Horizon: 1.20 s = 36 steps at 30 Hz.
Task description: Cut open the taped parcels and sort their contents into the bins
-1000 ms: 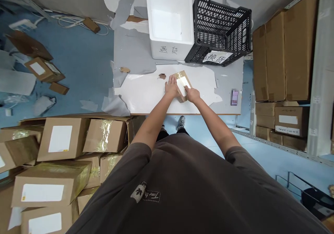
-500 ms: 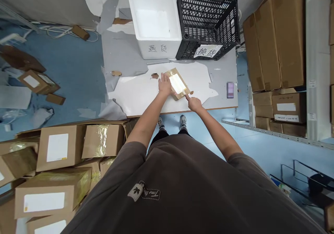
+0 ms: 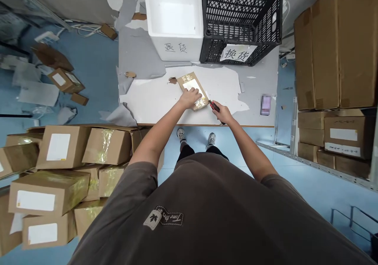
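Note:
A small cardboard box (image 3: 190,77) with a white label and shiny tape at its ends lies tilted on the worktable. My left hand (image 3: 190,98) rests on top of it, fingers spread over the label, pressing rather than wrapped round it. In my right hand (image 3: 223,113) is a red and black utility knife (image 3: 214,106), the fingers closed on its handle. The knife's tip meets the taped right end of the box; whether the blade is inside the tape I cannot tell.
Behind the box stand a white bin (image 3: 178,52) and a black plastic crate (image 3: 242,28), both with handwritten marks. A phone (image 3: 265,104) lies at the table's right. Cardboard boxes (image 3: 57,147) are piled at the left; a shelf of cartons (image 3: 342,135) stands at the right.
My left hand has shifted from the box's left edge onto its label. The box has turned a little, and the knife in my right hand now shows clearly. The whole view has shifted slightly.

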### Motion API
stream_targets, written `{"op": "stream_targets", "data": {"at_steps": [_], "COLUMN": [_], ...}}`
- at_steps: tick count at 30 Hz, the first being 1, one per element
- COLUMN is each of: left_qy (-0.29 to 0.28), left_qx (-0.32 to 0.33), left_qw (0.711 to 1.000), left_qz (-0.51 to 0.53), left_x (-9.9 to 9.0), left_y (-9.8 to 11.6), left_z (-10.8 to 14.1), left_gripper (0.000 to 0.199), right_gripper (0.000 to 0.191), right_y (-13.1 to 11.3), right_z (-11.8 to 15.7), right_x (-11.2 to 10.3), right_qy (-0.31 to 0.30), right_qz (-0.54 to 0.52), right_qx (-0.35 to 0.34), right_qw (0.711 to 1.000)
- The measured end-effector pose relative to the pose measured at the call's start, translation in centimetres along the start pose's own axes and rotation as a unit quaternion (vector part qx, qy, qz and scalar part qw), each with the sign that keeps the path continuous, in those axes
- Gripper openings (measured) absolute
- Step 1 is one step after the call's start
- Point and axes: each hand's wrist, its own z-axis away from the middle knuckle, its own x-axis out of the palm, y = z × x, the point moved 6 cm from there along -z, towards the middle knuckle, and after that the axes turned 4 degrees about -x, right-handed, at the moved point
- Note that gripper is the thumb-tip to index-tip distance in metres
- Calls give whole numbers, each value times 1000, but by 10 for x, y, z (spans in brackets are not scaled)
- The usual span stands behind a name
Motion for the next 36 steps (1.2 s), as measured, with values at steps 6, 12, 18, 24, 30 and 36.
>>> {"op": "stream_targets", "data": {"at_steps": [6,12,18,24,30,36], "left_qy": [20,52,22,32,33,17], "left_qx": [-87,-130,-180,-188,-185,-181], "left_qw": [996,988,981,978,979,980], "left_qz": [25,61,66,80,84,75], "left_x": [5,8,14,20,24,21], "left_y": [7,16,25,27,24,25], "left_z": [6,16,4,4,5,7], "left_gripper": [89,93,112,117,117,116], "right_gripper": [74,62,46,44,40,35], "right_y": [18,24,27,24,21,26], "right_z": [-18,-34,-44,-55,-63,-68], "right_x": [3,7,2,-10,-14,-9], "right_qy": [3,-10,-26,-20,-26,-4], "right_qz": [-90,-142,-115,31,140,74], "right_qx": [-25,-63,-88,-92,-83,-80], "right_qw": [996,988,989,995,986,994]}}
